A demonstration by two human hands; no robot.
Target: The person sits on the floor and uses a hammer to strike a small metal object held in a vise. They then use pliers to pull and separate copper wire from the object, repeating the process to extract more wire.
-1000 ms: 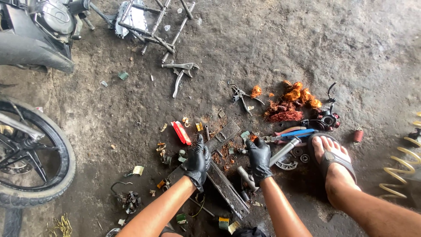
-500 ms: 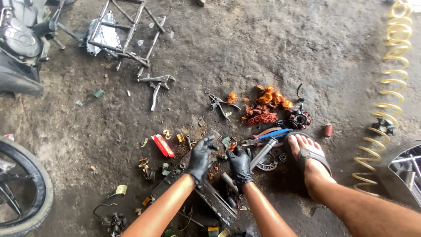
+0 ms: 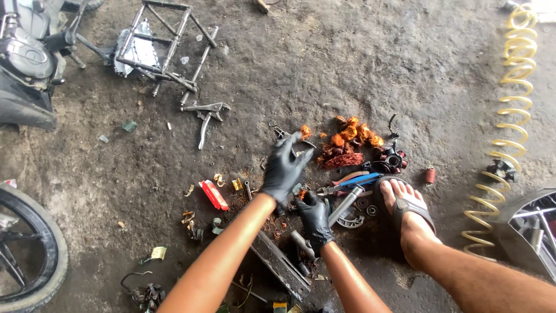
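Lifting since half a second ago, the left hand (image 3: 284, 167) now spreads open above the floor (image 3: 359, 64), near the copper wire (image 3: 346, 142); the right hand (image 3: 315, 219) stays down, its grip among scrap unclear.

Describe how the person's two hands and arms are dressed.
Both the left hand and the right hand wear black, close-fitting gloves that end at the wrists. The forearms are bare, with no sleeves, watch or markings visible.
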